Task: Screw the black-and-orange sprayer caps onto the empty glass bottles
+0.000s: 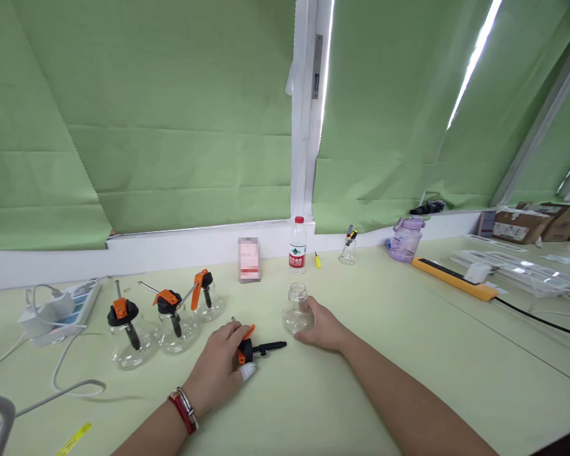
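Note:
My left hand point(222, 360) is closed over a black-and-orange pump top point(247, 349), whose black tube points right across the table. A white wrap covers the thumb tip. My right hand point(323, 324) grips the right side of a clear glass bottle point(296, 310) with an uncapped neck, standing upright on the table. To the left stand three similar glass bottles, a near one point(135, 348), a middle one point(178, 335) and a far one point(209, 308), each fitted with a black-and-orange top, its dark tube hanging inside.
A red-capped water bottle point(297, 248), a pink box point(249, 261) and a small jar with tools point(348, 253) stand near the wall. A power strip with cables point(59, 320) lies left. Rightward are a purple jug point(407, 239), a yellow-orange bar point(451, 278) and clear plastic cases point(527, 269).

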{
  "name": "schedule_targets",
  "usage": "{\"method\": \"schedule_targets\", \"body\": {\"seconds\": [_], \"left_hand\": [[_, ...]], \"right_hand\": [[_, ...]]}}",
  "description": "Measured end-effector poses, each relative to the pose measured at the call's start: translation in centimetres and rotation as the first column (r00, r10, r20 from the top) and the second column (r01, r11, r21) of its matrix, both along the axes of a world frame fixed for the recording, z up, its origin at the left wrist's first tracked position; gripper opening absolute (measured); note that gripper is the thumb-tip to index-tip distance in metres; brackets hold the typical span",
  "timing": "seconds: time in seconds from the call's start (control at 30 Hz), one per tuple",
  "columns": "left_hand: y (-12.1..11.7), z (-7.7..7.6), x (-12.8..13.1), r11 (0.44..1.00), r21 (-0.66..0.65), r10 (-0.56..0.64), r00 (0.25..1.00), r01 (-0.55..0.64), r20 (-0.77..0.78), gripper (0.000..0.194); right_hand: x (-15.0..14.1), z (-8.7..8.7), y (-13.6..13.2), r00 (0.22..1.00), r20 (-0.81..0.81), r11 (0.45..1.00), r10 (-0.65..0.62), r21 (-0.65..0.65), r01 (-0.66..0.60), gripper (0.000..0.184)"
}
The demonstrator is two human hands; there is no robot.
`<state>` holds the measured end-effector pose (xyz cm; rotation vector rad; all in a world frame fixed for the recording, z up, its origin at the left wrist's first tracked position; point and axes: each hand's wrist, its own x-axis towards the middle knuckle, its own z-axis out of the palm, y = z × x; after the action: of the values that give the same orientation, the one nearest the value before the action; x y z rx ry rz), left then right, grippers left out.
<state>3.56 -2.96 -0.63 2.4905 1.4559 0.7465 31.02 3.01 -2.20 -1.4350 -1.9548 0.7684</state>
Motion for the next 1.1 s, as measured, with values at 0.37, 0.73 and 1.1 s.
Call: {"method": "schedule_targets", "body": {"seconds": [0.37,0.73,1.1], "left_hand": [[1.0,-1.4,-0.3,0.967,-0.246,0.127,0.957,-0.062,0.259,0.044],[2.2,-1.7,-0.8,0.925,-0.345,0.35,0.718,-0.161,0.601,0.055],[1.8,-1.4,-0.4,0.915,-0.387,0.361,0.657,-0.114,0.662,0.056]], "right_hand": [[0.2,1.3,-0.7,0.998,-0.063,0.999,0.004,0.032,-0.002,0.068],[1.7,0.7,0.8,0.943,-0.334,1.0,0.002,0.018,0.005,0.072],[1.8,1.5,0.7,0.61,-0.787,0.962,-0.097,-0.232,-0.146,0.039]]}}
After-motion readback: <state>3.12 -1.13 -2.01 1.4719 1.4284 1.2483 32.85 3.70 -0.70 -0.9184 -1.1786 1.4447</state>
